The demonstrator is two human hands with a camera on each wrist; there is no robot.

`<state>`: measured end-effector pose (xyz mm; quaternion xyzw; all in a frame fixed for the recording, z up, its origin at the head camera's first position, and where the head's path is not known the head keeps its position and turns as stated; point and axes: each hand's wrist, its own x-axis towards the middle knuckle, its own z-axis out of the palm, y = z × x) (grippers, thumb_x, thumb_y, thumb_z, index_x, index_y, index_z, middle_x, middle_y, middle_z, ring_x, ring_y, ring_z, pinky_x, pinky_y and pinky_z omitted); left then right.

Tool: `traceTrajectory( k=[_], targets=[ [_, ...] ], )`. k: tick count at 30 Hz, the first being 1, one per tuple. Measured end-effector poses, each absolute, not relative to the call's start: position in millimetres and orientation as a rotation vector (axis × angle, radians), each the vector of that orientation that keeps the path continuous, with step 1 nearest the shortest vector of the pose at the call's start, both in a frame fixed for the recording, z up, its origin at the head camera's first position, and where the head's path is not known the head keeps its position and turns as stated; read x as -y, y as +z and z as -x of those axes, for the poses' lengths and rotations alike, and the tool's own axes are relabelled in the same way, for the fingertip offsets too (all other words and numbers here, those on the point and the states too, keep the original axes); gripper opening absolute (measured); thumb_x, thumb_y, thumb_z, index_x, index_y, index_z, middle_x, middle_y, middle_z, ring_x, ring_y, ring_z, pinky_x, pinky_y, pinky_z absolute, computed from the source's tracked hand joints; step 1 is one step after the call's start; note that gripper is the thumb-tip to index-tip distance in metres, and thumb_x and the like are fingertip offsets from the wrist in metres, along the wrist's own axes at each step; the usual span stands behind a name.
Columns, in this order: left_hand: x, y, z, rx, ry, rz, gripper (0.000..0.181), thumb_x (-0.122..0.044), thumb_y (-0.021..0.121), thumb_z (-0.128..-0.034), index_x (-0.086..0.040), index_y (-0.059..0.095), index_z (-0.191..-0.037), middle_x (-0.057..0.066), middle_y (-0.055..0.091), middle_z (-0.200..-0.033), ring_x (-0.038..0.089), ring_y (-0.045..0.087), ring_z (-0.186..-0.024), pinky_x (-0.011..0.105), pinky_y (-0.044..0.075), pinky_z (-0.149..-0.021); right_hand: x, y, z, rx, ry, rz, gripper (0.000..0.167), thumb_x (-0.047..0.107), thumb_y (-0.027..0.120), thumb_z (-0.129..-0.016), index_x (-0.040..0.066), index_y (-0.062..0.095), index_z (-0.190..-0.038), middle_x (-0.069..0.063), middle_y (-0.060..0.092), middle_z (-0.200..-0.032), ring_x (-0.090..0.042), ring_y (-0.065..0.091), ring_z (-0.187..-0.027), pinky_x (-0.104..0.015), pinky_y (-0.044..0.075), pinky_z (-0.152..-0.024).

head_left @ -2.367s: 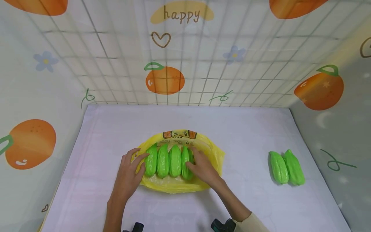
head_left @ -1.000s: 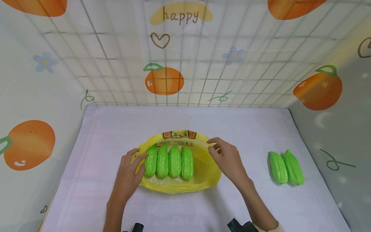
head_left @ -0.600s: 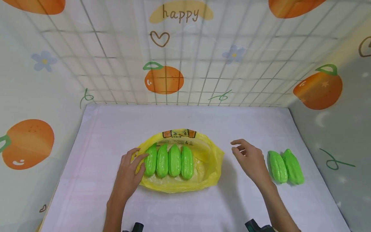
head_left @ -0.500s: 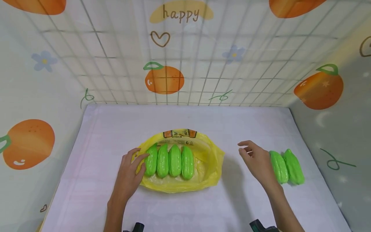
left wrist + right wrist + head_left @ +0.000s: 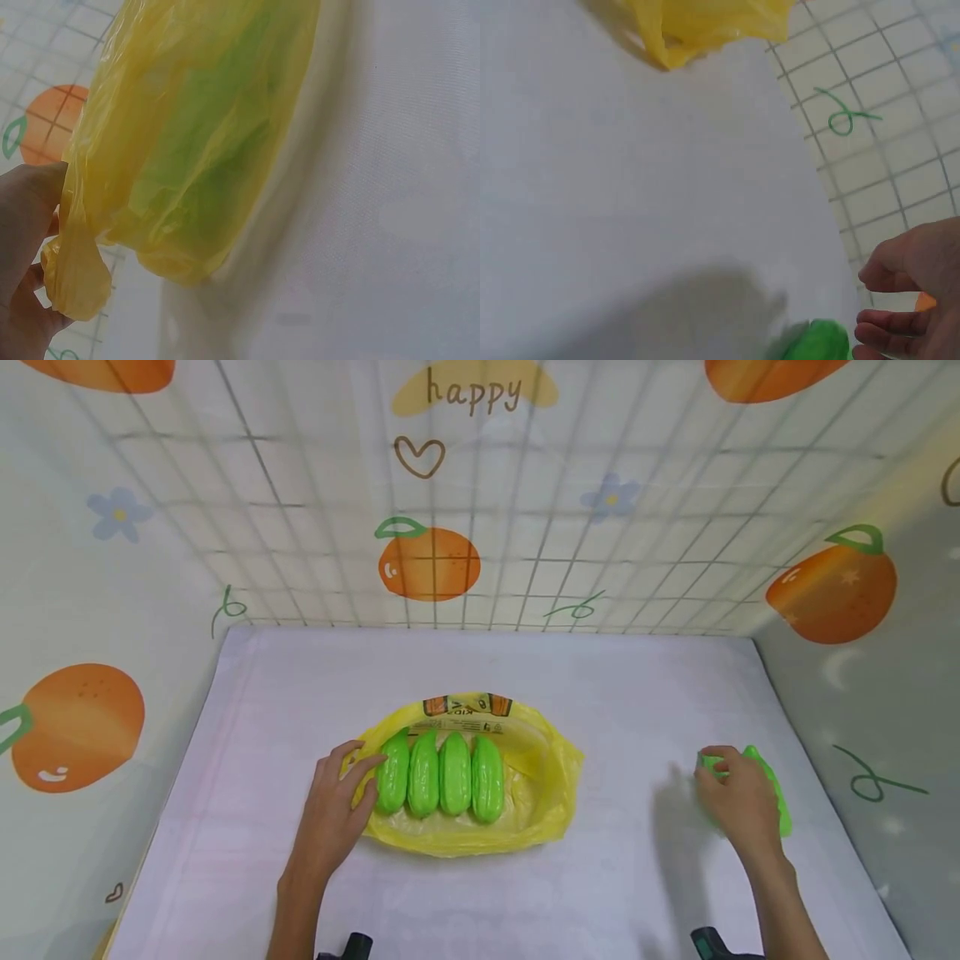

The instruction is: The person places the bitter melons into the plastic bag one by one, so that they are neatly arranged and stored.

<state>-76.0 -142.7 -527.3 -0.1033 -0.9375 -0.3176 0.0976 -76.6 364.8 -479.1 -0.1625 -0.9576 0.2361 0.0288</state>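
Observation:
A yellow plastic bag (image 5: 543,793) lies spread wide at its mouth on the table. Several green, ridged, elongated fruit-like things (image 5: 487,781) lie side by side in its left part. My left hand (image 5: 337,806) holds the bag's left rim, and in the left wrist view the fingers (image 5: 30,225) curl round the yellow plastic. Over at the right, my right hand (image 5: 738,797) is above two more green ridged things, hiding most of the left one (image 5: 711,765) and part of the right one (image 5: 784,817). In the right wrist view, its slightly bent fingers stand apart from a green end (image 5: 819,343).
A white cloth (image 5: 630,693) covers the table. Behind it rises a grid-patterned curtain (image 5: 510,568) printed with oranges, with further printed walls at left and right. Dark wrist devices (image 5: 358,946) show at the bottom edge.
My right hand has let go of a green thing in the bag's row and moved right, to above the two outside. The left hand has stayed on the bag's rim.

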Motion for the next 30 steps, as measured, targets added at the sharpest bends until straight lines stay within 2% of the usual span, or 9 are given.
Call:
traceTrajectory(
  k=[3, 8, 13, 21, 27, 30],
  targets=[
    [143, -527, 77, 2.769, -0.938, 0.313, 0.031, -0.013, 0.062, -0.095, -0.018, 0.068, -0.126, 0.008, 0.046, -0.141, 0.03, 0.045, -0.121, 0.047, 0.044, -0.094, -373, -483, 74, 2.94, 0.697, 0.591, 0.042, 0.014, 0.054, -0.095, -0.006, 0.054, -0.131, -0.035, 0.052, -0.118, -0.05, 0.054, -0.1, -0.056, 0.045, -0.067],
    [143, -526, 76, 2.762, -0.942, 0.322, 0.032, -0.011, 0.062, -0.0942, -0.018, 0.068, -0.125, 0.009, 0.047, -0.141, 0.031, 0.045, -0.12, 0.046, 0.045, -0.093, -382, -489, 68, 2.95, 0.663, 0.718, 0.048, 0.013, 0.053, -0.094, -0.007, 0.048, -0.137, -0.038, 0.041, -0.123, -0.051, 0.044, -0.102, -0.062, 0.04, -0.072],
    [143, -526, 76, 2.763, -0.938, 0.327, 0.033, -0.01, 0.063, -0.0937, -0.017, 0.068, -0.125, 0.009, 0.047, -0.141, 0.031, 0.045, -0.121, 0.046, 0.045, -0.093, -391, -493, 65, 2.979, 0.633, 0.768, 0.054, 0.013, 0.054, -0.094, -0.007, 0.042, -0.143, -0.042, 0.036, -0.128, -0.056, 0.04, -0.109, -0.068, 0.04, -0.081],
    [142, -526, 76, 2.766, -0.935, 0.326, 0.033, -0.01, 0.063, -0.0935, -0.018, 0.068, -0.126, 0.009, 0.047, -0.141, 0.031, 0.045, -0.121, 0.046, 0.045, -0.094, -403, -498, 62, 3.023, 0.623, 0.8, 0.059, 0.015, 0.054, -0.096, -0.009, 0.035, -0.146, -0.043, 0.035, -0.131, -0.057, 0.039, -0.112, -0.069, 0.038, -0.084],
    [143, -526, 76, 2.759, -0.931, 0.327, 0.033, -0.01, 0.063, -0.0937, -0.018, 0.068, -0.125, 0.009, 0.047, -0.141, 0.031, 0.045, -0.122, 0.046, 0.045, -0.094, -407, -498, 60, 3.063, 0.64, 0.742, 0.061, 0.019, 0.056, -0.096, -0.01, 0.035, -0.145, -0.041, 0.043, -0.127, -0.05, 0.046, -0.098, -0.059, 0.041, -0.072],
    [142, -526, 76, 2.761, -0.934, 0.321, 0.033, -0.011, 0.063, -0.0939, -0.018, 0.068, -0.126, 0.009, 0.047, -0.141, 0.031, 0.045, -0.122, 0.047, 0.045, -0.094, -409, -497, 60, 3.081, 0.653, 0.748, 0.063, 0.021, 0.055, -0.096, -0.009, 0.034, -0.146, -0.041, 0.043, -0.128, -0.05, 0.047, -0.097, -0.058, 0.041, -0.072]
  ],
)
